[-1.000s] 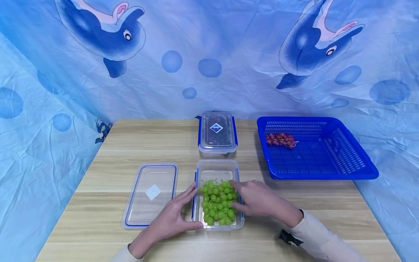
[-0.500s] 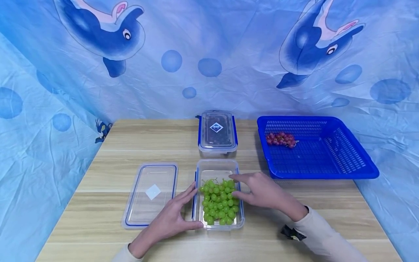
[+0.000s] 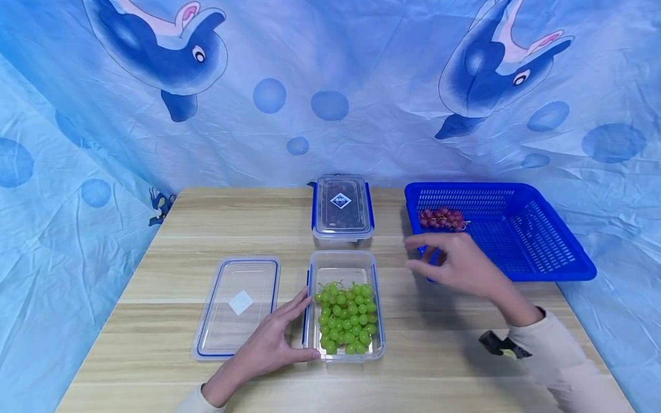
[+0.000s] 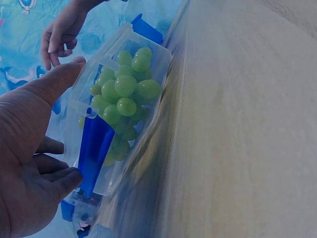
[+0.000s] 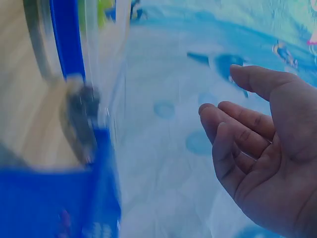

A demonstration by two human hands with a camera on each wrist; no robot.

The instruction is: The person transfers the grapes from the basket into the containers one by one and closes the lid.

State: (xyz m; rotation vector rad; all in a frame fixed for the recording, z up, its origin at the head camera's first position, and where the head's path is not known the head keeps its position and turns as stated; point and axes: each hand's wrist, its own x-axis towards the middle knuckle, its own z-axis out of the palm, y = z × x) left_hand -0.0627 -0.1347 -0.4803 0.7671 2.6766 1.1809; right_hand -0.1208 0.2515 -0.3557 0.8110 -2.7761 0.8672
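- Green grapes [image 3: 347,318] sit inside the lidless box [image 3: 342,263].
- The left hand [image 3: 268,343], fingers spread, touches the box's left side without wrapping it.
- The right hand [image 3: 459,264], loosely bent, holds nothing, right of the box.
- A low right-hand swing might jolt the basket [image 3: 570,252] there.

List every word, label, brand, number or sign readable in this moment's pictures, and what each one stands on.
"XH", preceded by an unclear letter, maybe S or B: diamond label on the closed box; smaller marks beneath are illegible.
White diamond on the loose lid: nothing readable.
Black item at the right sleeve: its mark is too small to read.
Open box and blue basket: no readable text.
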